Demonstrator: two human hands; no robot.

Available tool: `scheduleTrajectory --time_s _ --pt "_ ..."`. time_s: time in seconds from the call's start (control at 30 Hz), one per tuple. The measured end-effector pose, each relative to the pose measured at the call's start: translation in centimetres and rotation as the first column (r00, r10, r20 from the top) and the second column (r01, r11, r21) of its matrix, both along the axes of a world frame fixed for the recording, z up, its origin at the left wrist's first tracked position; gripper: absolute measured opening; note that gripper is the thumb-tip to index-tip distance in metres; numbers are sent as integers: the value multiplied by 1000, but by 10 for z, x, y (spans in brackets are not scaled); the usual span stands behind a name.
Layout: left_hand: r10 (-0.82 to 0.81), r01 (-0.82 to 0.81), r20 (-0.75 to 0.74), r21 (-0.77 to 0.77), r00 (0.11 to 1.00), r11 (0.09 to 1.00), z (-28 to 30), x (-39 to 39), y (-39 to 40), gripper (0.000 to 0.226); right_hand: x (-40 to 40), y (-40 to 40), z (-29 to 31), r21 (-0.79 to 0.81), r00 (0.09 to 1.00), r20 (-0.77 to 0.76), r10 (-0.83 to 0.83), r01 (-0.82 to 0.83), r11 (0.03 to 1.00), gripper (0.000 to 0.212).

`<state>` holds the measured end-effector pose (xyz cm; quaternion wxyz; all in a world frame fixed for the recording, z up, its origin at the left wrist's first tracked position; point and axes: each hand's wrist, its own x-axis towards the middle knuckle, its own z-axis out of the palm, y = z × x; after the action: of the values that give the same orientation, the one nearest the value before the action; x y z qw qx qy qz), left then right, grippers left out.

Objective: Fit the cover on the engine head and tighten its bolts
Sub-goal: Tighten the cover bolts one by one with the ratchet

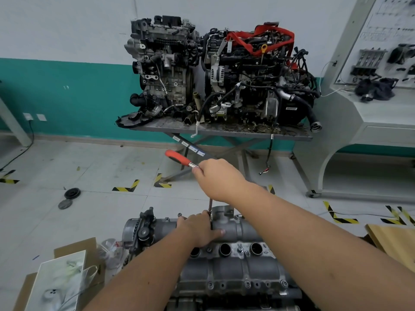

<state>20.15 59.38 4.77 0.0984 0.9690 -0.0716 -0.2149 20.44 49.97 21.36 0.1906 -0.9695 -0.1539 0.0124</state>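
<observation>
Head view: cover [235, 230] seated on engine head [224, 286]. Our right hand [219, 178] grips the ratchet [180, 159]; our left hand [199, 230] rests flat, steadying the extension [210, 207]. We'd keep it plumb on the bolt.

Two engines [161, 70] [258, 79] on the counter [292, 134], one ratchet wrench [182, 159], two hands [219, 179] [198, 230], two pulley discs [72, 193] [65, 204] on the floor.

Two dirty grey-and-black car engines [215, 72] fill a grey metal table [292, 136] by the wall. Two dark round discs [69, 197] lie on the tiled floor [101, 167].
</observation>
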Motion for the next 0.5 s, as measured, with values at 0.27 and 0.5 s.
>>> scheduleTrajectory --time_s 0.27,0.5 --pt "-7 7 14 -5 1000 1000 -5 2 1 82 -6 3 8 619 858 -513 6 365 696 20" --pt "6 -6 13 -18 1000 1000 -7 3 2 79 -3 0 -19 761 795 -577 187 607 -229 19"
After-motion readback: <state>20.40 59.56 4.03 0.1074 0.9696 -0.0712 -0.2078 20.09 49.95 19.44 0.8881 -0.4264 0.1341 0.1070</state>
